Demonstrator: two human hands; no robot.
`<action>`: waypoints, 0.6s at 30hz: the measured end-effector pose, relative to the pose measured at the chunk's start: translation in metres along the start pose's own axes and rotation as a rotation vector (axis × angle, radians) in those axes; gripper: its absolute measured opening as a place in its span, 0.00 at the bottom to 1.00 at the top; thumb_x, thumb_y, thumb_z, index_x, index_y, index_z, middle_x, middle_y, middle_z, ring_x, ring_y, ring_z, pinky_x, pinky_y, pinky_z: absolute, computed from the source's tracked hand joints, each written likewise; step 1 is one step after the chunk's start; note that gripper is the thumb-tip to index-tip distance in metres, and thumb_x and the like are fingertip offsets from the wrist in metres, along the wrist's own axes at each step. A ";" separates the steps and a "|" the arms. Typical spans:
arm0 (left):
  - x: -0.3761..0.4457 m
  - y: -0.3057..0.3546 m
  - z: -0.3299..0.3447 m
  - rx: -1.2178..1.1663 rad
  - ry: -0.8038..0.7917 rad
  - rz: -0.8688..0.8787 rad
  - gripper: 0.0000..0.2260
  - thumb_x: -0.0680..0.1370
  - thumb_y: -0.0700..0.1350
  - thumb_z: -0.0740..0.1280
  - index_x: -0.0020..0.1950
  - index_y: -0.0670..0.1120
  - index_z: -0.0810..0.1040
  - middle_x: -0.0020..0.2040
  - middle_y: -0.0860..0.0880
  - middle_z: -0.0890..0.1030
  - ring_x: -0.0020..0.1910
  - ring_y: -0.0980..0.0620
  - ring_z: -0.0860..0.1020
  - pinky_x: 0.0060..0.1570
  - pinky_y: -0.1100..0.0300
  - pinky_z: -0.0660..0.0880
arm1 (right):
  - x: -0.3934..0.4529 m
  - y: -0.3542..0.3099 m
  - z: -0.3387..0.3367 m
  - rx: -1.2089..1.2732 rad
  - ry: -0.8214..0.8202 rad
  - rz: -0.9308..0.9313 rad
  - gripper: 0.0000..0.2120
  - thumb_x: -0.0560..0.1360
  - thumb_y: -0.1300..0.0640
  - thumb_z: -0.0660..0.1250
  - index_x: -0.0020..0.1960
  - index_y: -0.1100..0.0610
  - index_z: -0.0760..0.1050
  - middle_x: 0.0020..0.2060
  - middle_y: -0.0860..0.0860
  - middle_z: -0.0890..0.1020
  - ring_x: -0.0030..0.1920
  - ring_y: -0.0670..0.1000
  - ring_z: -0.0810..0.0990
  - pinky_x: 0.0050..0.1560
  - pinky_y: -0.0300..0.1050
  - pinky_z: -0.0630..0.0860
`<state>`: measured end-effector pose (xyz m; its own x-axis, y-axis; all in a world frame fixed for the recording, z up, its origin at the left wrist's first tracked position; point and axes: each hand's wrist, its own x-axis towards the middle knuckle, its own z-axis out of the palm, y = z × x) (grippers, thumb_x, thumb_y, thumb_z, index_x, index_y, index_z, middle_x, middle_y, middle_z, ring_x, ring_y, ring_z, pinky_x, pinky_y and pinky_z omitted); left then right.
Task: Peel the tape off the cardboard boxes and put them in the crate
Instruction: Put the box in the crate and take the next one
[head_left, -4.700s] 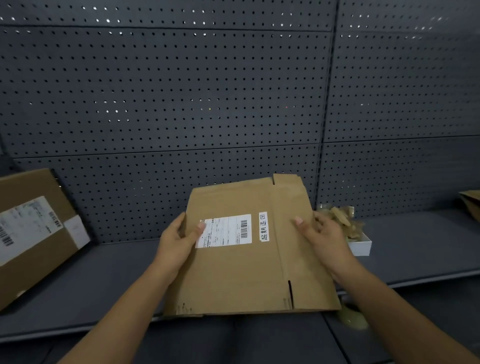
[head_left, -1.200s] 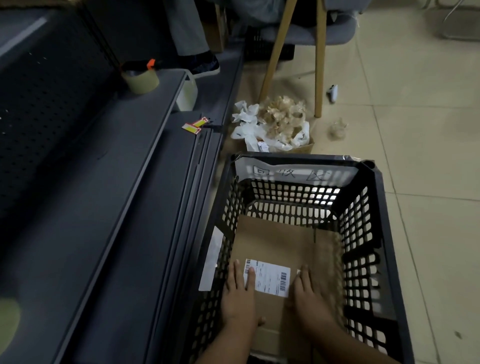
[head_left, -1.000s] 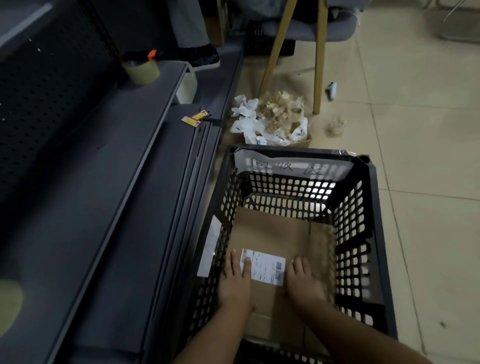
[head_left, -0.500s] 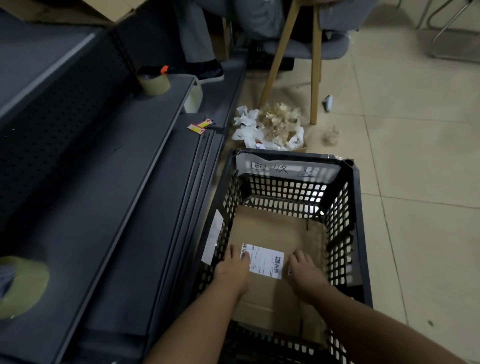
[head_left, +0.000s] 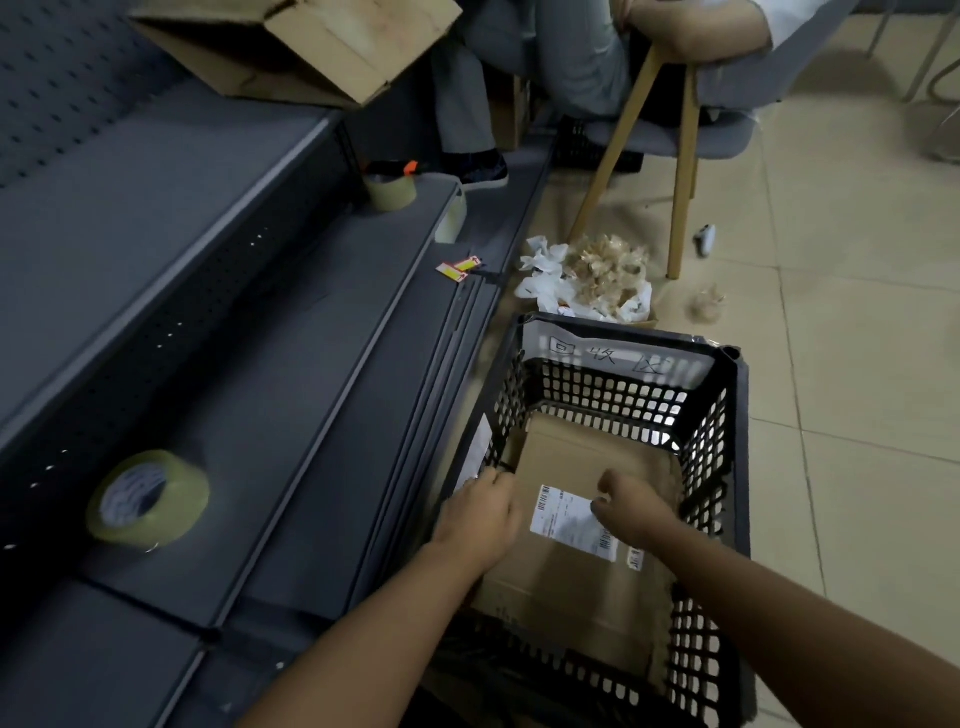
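the flattened cardboard box (head_left: 576, 525) lies in the black crate (head_left: 730, 415) on the floor, right of the shelf (head_left: 270, 395). my left hand (head_left: 480, 517) and right hand (head_left: 631, 506) are over it, each grip loosely curled, holding nothing.

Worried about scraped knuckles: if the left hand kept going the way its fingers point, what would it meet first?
Probably the crate left lattice wall; the left hand points toward it, though depth is unclear.

The single head camera looks steeply down from close above at the crate (head_left: 730, 467) on the floor (head_left: 857, 338), with the shelf (head_left: 218, 338) running along its left edge.
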<state>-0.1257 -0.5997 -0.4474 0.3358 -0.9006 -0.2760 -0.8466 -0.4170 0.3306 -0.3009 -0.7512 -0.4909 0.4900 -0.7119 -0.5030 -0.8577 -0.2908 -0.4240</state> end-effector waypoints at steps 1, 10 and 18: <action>-0.006 0.000 -0.010 -0.053 0.035 -0.029 0.15 0.85 0.49 0.59 0.69 0.48 0.74 0.64 0.49 0.76 0.58 0.49 0.77 0.54 0.50 0.77 | -0.002 -0.009 -0.007 0.031 0.012 -0.029 0.18 0.81 0.54 0.65 0.69 0.59 0.72 0.61 0.56 0.80 0.54 0.52 0.80 0.54 0.51 0.81; -0.075 -0.014 -0.104 -0.002 0.311 -0.138 0.19 0.85 0.56 0.56 0.73 0.50 0.71 0.65 0.51 0.75 0.60 0.50 0.75 0.53 0.52 0.76 | -0.061 -0.098 -0.062 -0.038 0.217 -0.373 0.19 0.82 0.48 0.63 0.71 0.52 0.70 0.63 0.50 0.76 0.56 0.50 0.77 0.51 0.46 0.76; -0.161 -0.028 -0.173 0.185 0.498 -0.212 0.23 0.86 0.56 0.55 0.79 0.50 0.64 0.68 0.51 0.72 0.65 0.48 0.72 0.59 0.53 0.72 | -0.122 -0.161 -0.087 -0.146 0.338 -0.635 0.20 0.84 0.48 0.60 0.75 0.52 0.66 0.63 0.50 0.72 0.57 0.54 0.75 0.51 0.51 0.78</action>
<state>-0.0847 -0.4639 -0.2556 0.6227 -0.7671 0.1541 -0.7823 -0.6072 0.1388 -0.2364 -0.6730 -0.2958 0.8447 -0.5298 0.0761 -0.4484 -0.7781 -0.4398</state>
